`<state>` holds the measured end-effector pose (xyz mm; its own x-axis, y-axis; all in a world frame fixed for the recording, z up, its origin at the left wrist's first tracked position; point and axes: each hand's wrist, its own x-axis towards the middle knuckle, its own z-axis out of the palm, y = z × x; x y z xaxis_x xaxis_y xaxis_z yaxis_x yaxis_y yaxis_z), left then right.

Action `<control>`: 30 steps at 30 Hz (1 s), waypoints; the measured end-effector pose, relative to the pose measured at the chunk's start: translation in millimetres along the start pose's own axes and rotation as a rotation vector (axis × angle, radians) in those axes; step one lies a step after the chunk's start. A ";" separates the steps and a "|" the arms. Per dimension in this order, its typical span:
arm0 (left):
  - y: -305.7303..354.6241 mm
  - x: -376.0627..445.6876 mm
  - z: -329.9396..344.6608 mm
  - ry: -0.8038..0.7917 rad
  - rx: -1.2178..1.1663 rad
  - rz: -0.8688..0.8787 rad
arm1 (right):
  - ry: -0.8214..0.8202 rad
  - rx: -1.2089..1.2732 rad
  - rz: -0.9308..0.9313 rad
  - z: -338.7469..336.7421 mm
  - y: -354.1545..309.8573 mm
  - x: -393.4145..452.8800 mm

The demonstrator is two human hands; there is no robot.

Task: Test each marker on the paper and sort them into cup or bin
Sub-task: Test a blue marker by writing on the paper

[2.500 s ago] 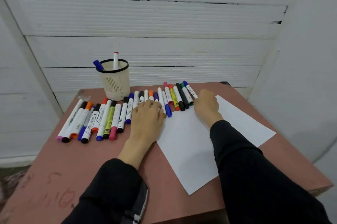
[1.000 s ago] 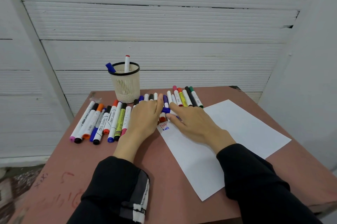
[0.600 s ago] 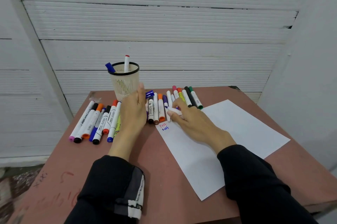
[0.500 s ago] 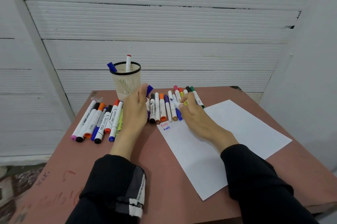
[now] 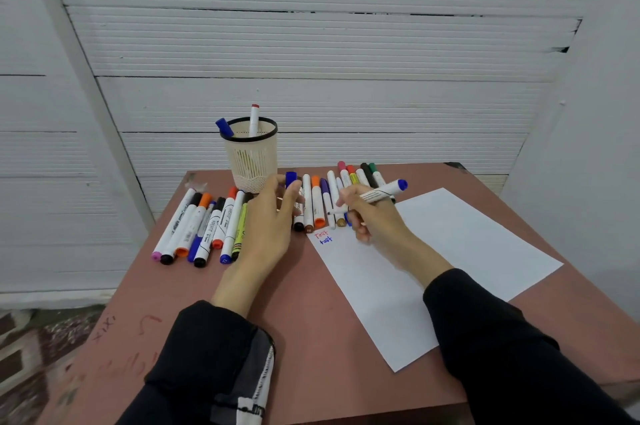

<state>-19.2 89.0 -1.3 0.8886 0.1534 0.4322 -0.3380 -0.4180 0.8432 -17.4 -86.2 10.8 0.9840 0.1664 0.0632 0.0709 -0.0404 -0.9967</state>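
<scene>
Both grips changed: right hand (image 5: 372, 216) now holds uncapped marker (image 5: 375, 194); left hand (image 5: 268, 220) pinches its blue cap (image 5: 291, 179).

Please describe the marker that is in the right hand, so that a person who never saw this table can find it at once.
Find the white paper on the reddish table. Above its far left corner, the right hand grips a white marker. Unlike the markers lying flat on the table, it is lifted, with its dark blue end toward the right and its bare tip toward the left.

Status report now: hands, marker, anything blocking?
Right hand grips uncapped white marker with blue end. Left hand pinches blue cap. White paper beside, nothing blocking.
</scene>
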 end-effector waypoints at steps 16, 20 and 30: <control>-2.7 -5.7 -3.4 0.085 0.134 0.078 | 0.192 -0.123 -0.081 24.0 16.4 7.2; -3.2 -5.1 -3.5 0.090 0.148 0.081 | 0.201 -0.150 -0.064 22.5 20.7 9.4; -0.7 -6.3 -2.4 0.045 0.154 0.100 | 0.163 -0.196 -0.066 25.5 22.0 8.6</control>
<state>-25.3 90.5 -3.8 0.8370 0.1426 0.5284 -0.3697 -0.5645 0.7380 -11.6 -60.6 -11.9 0.9884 0.0144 0.1515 0.1507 -0.2273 -0.9621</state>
